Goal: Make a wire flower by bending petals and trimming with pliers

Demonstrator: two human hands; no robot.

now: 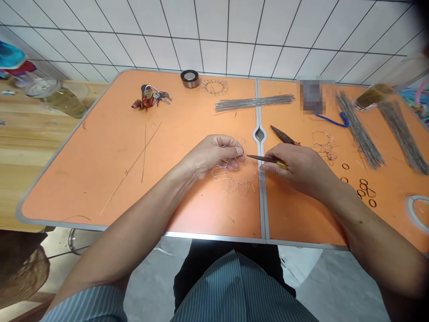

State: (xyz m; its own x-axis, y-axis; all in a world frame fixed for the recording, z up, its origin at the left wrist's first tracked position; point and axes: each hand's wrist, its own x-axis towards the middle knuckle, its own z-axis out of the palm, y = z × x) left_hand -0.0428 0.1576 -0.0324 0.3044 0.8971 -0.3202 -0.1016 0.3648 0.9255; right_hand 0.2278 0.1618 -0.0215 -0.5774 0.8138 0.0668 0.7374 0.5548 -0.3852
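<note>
Pinched between the fingers of my left hand point(221, 151) is a ring of thin wire point(247, 182) with looped petals around its rim. My right hand point(296, 166) is closed around slim dark pliers point(263, 158) with a bit of yellow at the handle. The tips of the pliers point left, close to the wire at my left fingertips; whether they grip it I cannot tell. Just beyond my right hand lies a second dark-jawed tool point(283, 134), its handles partly hidden. Finished-looking wire loops point(323, 143) rest right of that hand.
A bundle of straight wires point(254, 103) lies across the table seam, with more bundles point(360, 129) at right. Keys point(156, 96), a tape roll point(189, 79) and another wire ring point(214, 86) sit at the back. Dark small rings point(363, 185) lie right; loose wires point(130, 167) left.
</note>
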